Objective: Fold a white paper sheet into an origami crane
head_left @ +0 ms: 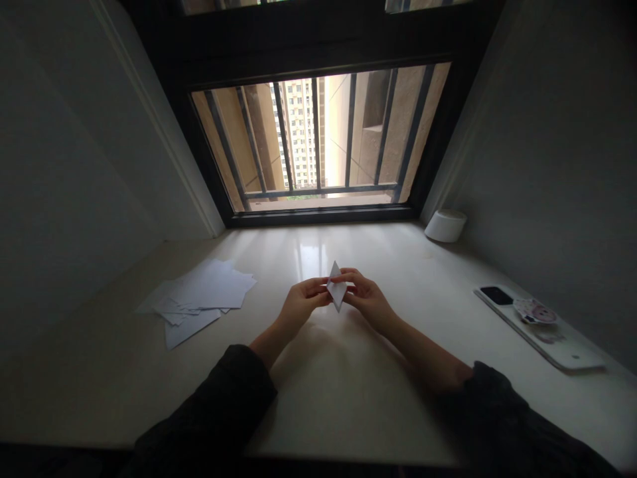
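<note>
A small piece of folded white paper (pixel 338 292), diamond-shaped with pointed top and bottom, stands upright between my hands above the pale sill. My left hand (pixel 304 300) pinches its left side between thumb and fingers. From the other side my right hand (pixel 371 300) grips it, one finger lying across its face. The fingertips behind the paper are partly hidden. Off to the left, a loose pile of white paper sheets (pixel 209 292) lies flat, with several pieces overlapping at angles.
A white phone (pixel 557 342) with a cartoon grip lies face down at the right. By the right wall stands a white cylindrical object (pixel 446 226). The dark-framed, barred window (pixel 323 216) rises behind the glossy sill (pixel 318 405).
</note>
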The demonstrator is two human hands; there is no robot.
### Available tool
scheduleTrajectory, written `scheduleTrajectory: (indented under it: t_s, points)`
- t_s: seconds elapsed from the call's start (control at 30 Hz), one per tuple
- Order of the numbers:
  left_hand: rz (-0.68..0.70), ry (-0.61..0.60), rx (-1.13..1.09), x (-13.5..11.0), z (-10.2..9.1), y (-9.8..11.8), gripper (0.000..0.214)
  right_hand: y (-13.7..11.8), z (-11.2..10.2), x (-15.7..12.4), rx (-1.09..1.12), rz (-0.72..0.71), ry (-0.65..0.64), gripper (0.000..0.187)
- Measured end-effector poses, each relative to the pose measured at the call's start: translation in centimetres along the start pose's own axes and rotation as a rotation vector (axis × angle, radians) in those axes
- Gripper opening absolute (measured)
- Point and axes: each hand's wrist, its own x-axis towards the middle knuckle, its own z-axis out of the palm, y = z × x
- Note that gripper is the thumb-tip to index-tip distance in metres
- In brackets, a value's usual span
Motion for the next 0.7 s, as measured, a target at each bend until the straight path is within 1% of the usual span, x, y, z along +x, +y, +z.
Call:
scheduleTrajectory:
  t_s: [0.1,0.3,0.37,0.5,0.7]
  points:
    - [-0.014,0.013,-0.015,-0.03,-0.02,0.03,0.041,0.07,0.03,0.04,0.040,0.031,-0.044,0.022]
    - [-0.009,0.014,0.003,-0.11,-0.20,0.13,0.040,0.09,0.12,0.03,0.012,0.067,-0.055,0.026]
    - [-0.014,0.008,-0.003,-0.11,-0.21,0.09,0.039,0.07,0.11,0.03,-0.003,0.041,-0.064,0.025]
    - [-0.029,-0.007,-0.021,0.04,-0.25,-0.18,0.035,-0.16,0.00,0.06,-0.024,-0.033,-0.131,0.024]
    - [-0.021,-0.022,-0.031,0.07,-0.44,-0.15,0.035,-0.78,-0.17,0.07,-0.231,-0.106,-0.144,0.026]
